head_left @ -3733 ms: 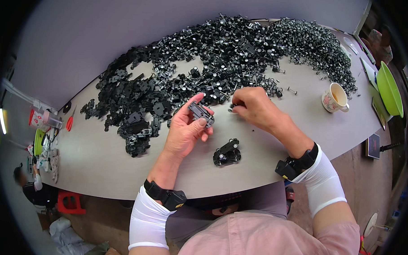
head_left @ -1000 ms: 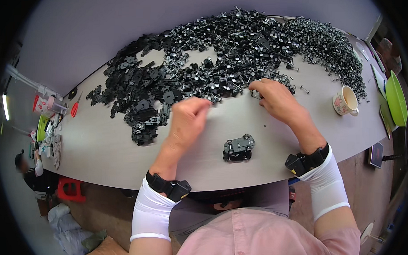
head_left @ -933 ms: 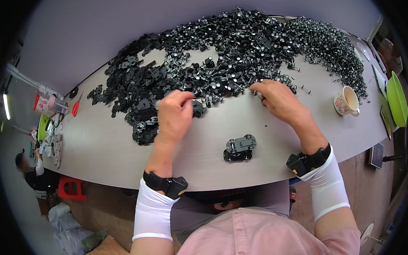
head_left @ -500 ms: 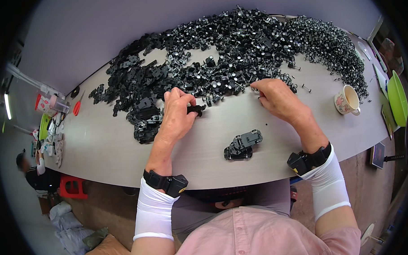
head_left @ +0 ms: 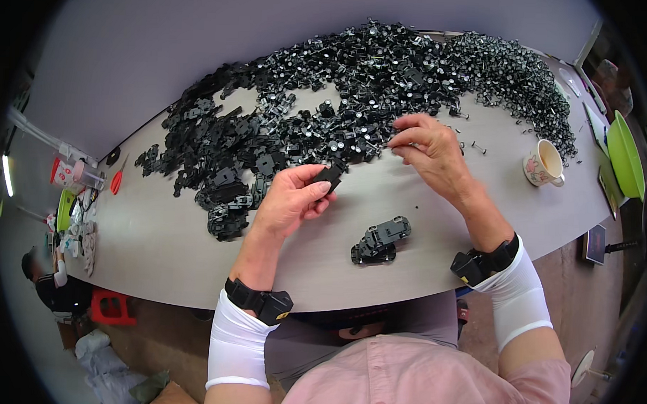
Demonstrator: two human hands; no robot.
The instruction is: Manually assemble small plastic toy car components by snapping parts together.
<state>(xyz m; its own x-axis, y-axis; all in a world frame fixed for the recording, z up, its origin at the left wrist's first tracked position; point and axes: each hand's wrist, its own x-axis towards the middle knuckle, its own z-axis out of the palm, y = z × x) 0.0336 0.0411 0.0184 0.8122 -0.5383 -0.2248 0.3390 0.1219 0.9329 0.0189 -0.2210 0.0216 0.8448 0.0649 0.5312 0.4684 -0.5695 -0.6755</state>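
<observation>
My left hand [head_left: 295, 199] pinches a black plastic toy car chassis [head_left: 330, 175] between thumb and fingers, held over the table just in front of the pile. My right hand [head_left: 432, 152] reaches to the front edge of a heap of small wheel-and-axle parts [head_left: 361, 136]. Its fingertips are drawn together; whatever lies between them is too small to make out. On the table between my forearms lie toy car chassis with wheels [head_left: 386, 234], one tilted across another. Loose black chassis pieces [head_left: 229, 138] are heaped to the left of the wheels.
Shiny small axle parts [head_left: 527, 77] spread along the far right. A floral mug [head_left: 543, 164] with a drink stands at right, near a green basin [head_left: 626, 155]. Red scissors [head_left: 117, 180] lie at far left. Another person [head_left: 57, 285] sits beyond the left end, near a red stool [head_left: 112, 307].
My left hand has moved right and turned, bringing the black chassis into clearer view. My right hand has shifted slightly left, its fingertips gathering by the wheel heap.
</observation>
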